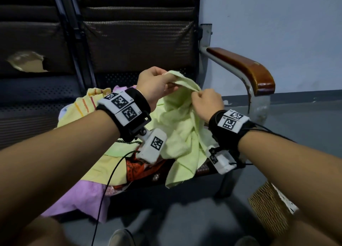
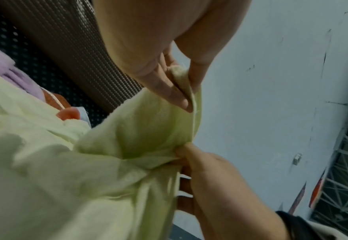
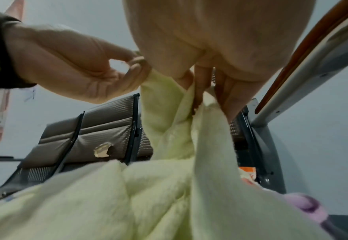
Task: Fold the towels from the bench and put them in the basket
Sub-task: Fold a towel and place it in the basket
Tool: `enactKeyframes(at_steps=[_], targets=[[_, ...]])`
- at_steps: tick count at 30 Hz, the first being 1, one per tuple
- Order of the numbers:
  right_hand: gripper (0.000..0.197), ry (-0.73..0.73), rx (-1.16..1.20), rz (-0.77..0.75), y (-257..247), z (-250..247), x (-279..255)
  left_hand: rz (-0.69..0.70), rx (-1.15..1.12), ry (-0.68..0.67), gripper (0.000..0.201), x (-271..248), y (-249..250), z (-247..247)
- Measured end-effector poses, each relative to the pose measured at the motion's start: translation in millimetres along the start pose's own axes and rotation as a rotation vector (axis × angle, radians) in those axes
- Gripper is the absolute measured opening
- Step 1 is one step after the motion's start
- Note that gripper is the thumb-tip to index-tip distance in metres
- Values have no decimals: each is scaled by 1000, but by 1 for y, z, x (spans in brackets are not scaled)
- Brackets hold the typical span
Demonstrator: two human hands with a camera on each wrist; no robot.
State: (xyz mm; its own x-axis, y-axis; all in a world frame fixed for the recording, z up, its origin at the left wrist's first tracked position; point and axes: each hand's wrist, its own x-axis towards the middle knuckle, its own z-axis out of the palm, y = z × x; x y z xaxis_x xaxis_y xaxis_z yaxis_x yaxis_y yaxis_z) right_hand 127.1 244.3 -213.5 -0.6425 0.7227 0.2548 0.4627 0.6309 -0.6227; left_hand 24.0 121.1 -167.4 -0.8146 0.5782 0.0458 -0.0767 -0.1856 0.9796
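A pale green towel point(image 1: 182, 123) hangs bunched from both my hands above the bench seat. My left hand point(image 1: 157, 83) pinches its upper hem between thumb and fingers; the left wrist view shows the hem point(image 2: 189, 91) caught there. My right hand point(image 1: 205, 101) pinches the same edge a short way to the right, its fingers point(image 3: 201, 91) curled into the cloth point(image 3: 169, 121). Below the towel lies a heap of other towels point(image 1: 111, 171): yellow striped, purple, orange patterned. A woven basket point(image 1: 270, 208) stands on the floor at the lower right, partly behind my right forearm.
The bench point(image 1: 37, 101) has dark perforated seats and padded brown backs, one torn point(image 1: 26, 61). A wooden armrest point(image 1: 246, 68) on a metal frame rises just right of my hands. A pale wall point(image 1: 277, 33) stands behind. Shoe tips point(image 1: 122, 236) show on the grey floor.
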Motion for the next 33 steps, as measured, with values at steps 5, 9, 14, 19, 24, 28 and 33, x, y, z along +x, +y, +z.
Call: enactKeyframes(at_steps=[5, 9, 14, 19, 24, 28, 33], targets=[[33, -39, 373, 43, 0, -1, 7, 75, 241, 193, 36, 10, -9, -27], [49, -194, 546, 18, -11, -4, 6, 137, 391, 289, 31, 13, -4, -39], [31, -247, -124, -283, -4, -11, 1, 188, 293, 414, 17, 23, 6, -52], [38, -265, -266, -184, -7, -25, 4, 173, 261, 438, 10, 26, 4, -61], [26, -443, -356, -146, -15, -37, 6, 152, 151, 404, 21, 33, -4, -65], [27, -496, -537, -87, -20, -31, 2, 62, 27, 395, 32, 35, -10, -57], [32, -270, -51, 76, -10, -37, 16, -11, 75, 278, 17, 32, -4, -60]])
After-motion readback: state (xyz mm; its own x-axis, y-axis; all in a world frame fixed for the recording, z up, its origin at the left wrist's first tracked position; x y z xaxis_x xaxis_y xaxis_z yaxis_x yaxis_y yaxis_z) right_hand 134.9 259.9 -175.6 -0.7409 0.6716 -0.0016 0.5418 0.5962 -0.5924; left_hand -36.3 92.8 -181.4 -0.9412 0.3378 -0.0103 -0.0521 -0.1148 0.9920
